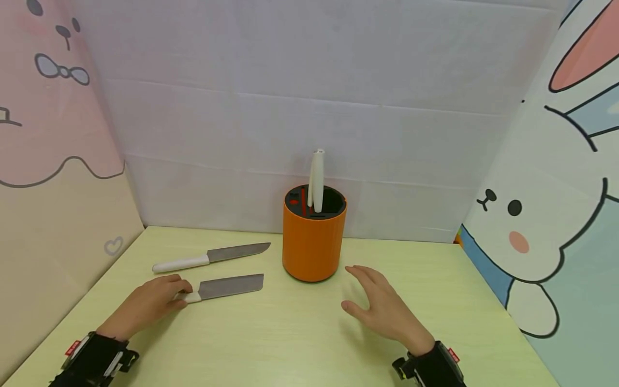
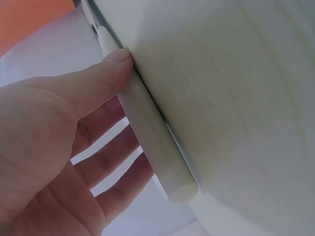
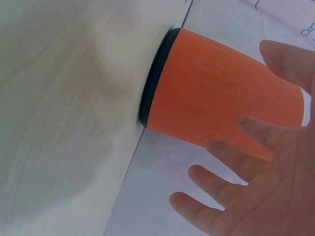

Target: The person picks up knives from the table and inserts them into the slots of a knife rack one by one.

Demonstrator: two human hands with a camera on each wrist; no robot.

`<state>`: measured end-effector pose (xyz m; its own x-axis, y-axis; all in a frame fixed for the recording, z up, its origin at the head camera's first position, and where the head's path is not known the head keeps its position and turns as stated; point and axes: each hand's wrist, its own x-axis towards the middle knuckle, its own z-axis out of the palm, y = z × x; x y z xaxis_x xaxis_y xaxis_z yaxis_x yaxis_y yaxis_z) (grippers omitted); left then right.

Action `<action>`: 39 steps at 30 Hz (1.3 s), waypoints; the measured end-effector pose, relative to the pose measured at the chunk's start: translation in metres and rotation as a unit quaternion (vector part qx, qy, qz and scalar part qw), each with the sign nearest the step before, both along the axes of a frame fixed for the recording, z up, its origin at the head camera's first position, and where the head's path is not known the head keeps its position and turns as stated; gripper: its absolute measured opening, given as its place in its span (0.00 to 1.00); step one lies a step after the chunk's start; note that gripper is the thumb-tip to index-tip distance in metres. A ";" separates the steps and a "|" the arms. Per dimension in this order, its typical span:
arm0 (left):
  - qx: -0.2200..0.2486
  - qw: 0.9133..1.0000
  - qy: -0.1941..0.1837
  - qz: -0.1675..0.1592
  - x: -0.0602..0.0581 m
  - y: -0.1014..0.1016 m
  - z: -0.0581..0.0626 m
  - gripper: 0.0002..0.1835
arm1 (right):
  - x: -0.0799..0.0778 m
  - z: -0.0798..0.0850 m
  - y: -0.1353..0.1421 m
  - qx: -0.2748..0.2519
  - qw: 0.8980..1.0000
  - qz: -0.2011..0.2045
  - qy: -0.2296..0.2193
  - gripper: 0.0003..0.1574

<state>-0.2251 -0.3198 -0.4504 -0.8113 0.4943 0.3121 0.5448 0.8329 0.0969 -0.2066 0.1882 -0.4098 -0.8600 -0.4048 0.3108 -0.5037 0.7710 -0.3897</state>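
My left hand point(image 1: 151, 302) grips the white handle of a square-tipped cleaver point(image 1: 232, 286) that lies along the table, its blade pointing right. In the left wrist view the thumb presses on the white handle point(image 2: 156, 140) while the other fingers pass behind it. Just beyond lies a chef's knife point(image 1: 237, 252) with a pointed blade and a white handle. An orange round knife block point(image 1: 313, 244) with a black slotted top stands at the table's back. Beside it on the right, my right hand point(image 1: 387, 309) hovers with spread fingers, holding nothing, as the right wrist view also shows.
White handles point(image 1: 317, 180) stick up from the block's top. Behind the table point(image 1: 290, 333) hangs a white cloth wall point(image 1: 309, 97). Printed cartoon panels close off the left side point(image 1: 58, 215) and the right side point(image 1: 546, 215).
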 end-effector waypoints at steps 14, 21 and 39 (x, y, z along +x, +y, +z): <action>-0.010 0.998 0.035 -0.045 0.004 0.003 -0.003 0.16 | 0.000 -0.002 0.001 0.002 1.000 -0.007 -0.014 0.43; 0.001 0.995 0.066 -0.075 0.007 0.015 0.001 0.18 | -0.001 -0.001 0.001 0.004 1.000 -0.004 -0.010 0.43; 0.020 0.986 0.102 -0.132 0.004 0.081 0.011 0.17 | 0.001 0.001 0.001 0.001 1.000 0.002 0.003 0.43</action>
